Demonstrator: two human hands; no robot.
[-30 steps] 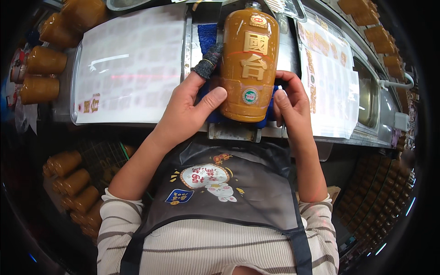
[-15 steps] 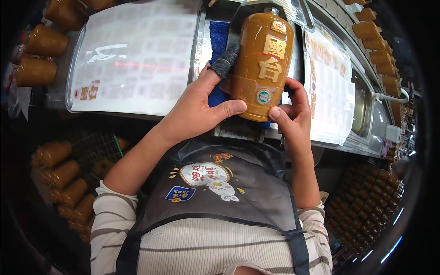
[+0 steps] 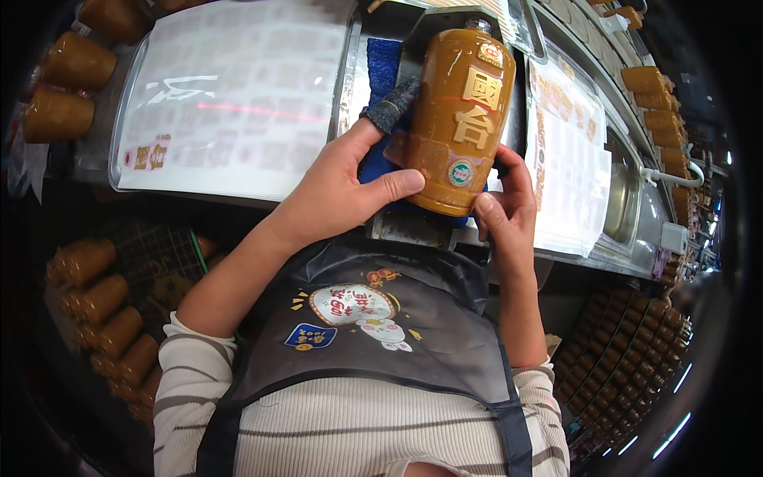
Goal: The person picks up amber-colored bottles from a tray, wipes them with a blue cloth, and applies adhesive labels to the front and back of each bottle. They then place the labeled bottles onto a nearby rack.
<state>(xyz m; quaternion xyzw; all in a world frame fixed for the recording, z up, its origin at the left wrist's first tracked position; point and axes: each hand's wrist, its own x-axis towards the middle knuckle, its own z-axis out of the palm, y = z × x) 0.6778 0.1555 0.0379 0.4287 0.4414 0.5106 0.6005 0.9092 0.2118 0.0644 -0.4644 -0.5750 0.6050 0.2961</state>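
Observation:
A glossy brown bottle (image 3: 445, 103) with gold raised characters lies tilted in front of me, its neck pointing away. A small round green-and-white emblem and a thin, see-through pinkish film (image 3: 433, 159) show on its lower part. My left hand (image 3: 358, 175) grips the bottle from the left, thumb pressed near its base; a dark grey knitted sleeve covers one or more fingers, whose tips are hidden. On the right, my right hand (image 3: 513, 203) holds the lower edge with the thumb in front and fingers bent behind. Under the bottle are a blue cloth (image 3: 384, 67) and a metal stand (image 3: 413, 226).
A plastic-covered sheet (image 3: 238, 119) with a few gold decals lies left. More decal sheets (image 3: 568, 183) lie right, before a metal sink (image 3: 624, 191). Brown bottles (image 3: 75, 62) stand at far left, with several more below left (image 3: 103, 302) and stacked below right (image 3: 628, 350).
The bottle sits slightly lower and further right in the picture, and the whole view has shifted a little. Both hands keep nearly the same grip on it.

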